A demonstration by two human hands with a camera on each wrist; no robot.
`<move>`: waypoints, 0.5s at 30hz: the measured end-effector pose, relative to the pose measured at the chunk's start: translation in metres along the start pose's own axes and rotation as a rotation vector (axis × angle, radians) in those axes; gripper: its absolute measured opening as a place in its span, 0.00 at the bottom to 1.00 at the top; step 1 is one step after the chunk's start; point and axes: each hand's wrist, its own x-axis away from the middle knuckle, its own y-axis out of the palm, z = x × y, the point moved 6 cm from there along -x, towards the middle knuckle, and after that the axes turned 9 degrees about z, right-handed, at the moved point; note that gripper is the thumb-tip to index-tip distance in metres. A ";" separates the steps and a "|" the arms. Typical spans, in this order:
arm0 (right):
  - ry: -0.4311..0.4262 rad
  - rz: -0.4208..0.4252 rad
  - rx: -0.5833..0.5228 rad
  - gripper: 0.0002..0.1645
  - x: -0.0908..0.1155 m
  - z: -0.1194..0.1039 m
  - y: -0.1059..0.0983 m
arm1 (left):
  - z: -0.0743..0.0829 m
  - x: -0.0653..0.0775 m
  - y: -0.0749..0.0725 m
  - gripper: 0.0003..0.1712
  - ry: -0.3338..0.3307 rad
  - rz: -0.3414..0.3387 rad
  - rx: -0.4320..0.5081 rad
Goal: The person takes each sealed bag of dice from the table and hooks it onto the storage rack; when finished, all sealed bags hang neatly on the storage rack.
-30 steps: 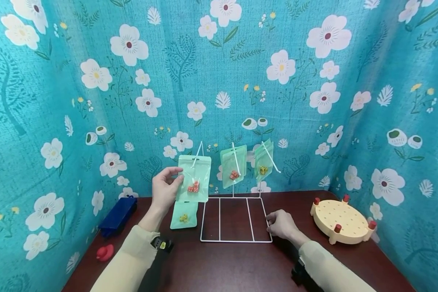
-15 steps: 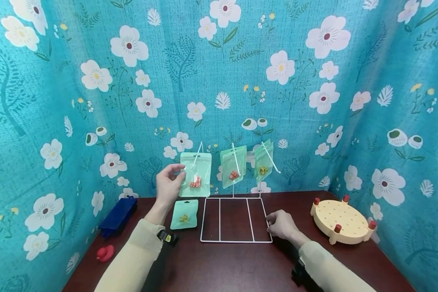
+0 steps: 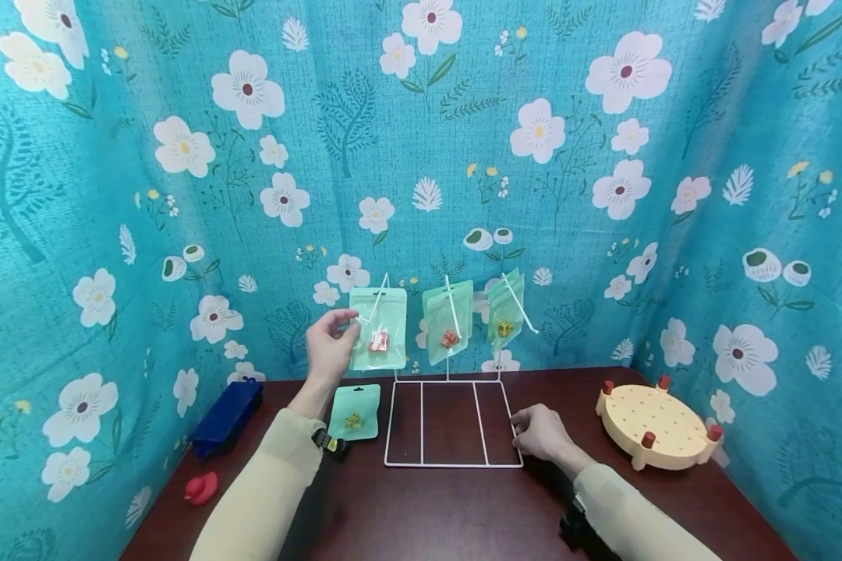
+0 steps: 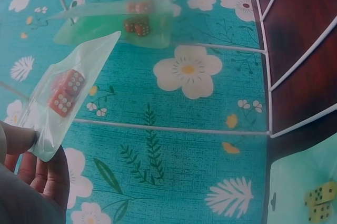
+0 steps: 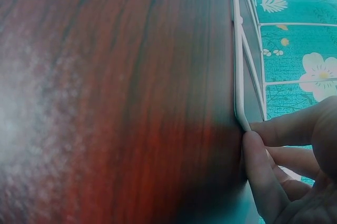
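My left hand (image 3: 330,351) pinches the left edge of a pale green zip bag (image 3: 390,315) with red dice inside. The bag stands upright at the left hook (image 3: 383,282) of a white wire rack (image 3: 452,466), and the hook overlaps its top part in the head view. Thumb and fingers grip its lower edge in the left wrist view. Over at the base's right side, my right hand (image 3: 543,432) pinches the frame rod (image 5: 239,84) near its front corner. Two more hooks carry green bags, one with red dice (image 3: 451,338) and one with yellow dice (image 3: 505,328).
A bag with yellow dice (image 3: 353,421) lies on the dark wooden table (image 3: 421,514), left of the rack base. Farther left are a blue tray-like object (image 3: 227,417) and a red rubber duck (image 3: 201,488). A cream round pegboard with red pegs (image 3: 656,425) stands at the right.
My left hand has moved slightly right and up with the bag of red dice, uncovering the top of the bag on the table. My right hand stays on the rack frame.
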 end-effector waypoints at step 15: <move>-0.005 0.004 -0.012 0.24 -0.001 0.002 0.000 | -0.012 -0.010 0.013 0.12 -0.072 0.029 -0.082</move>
